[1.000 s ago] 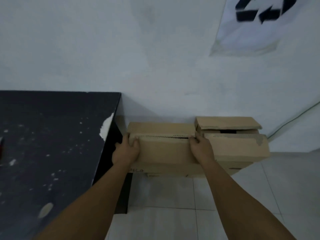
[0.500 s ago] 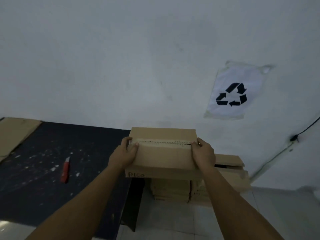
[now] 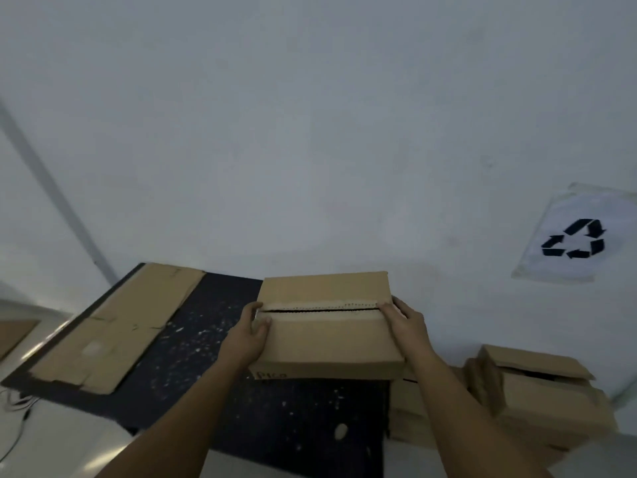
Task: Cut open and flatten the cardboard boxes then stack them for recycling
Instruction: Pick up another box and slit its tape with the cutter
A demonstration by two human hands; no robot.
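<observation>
Cardboard box (image 3: 329, 334) is gripped at both ends by the left hand (image 3: 251, 334) and right hand (image 3: 406, 322). It has been lifted from the floor pile (image 3: 537, 401) and is held over the dark surface (image 3: 206, 339), beside flattened cardboard (image 3: 117, 326). Cutting is judged next.

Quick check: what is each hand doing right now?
Left hand: grips the left end of the cardboard box.
Right hand: grips the box's right end.
</observation>
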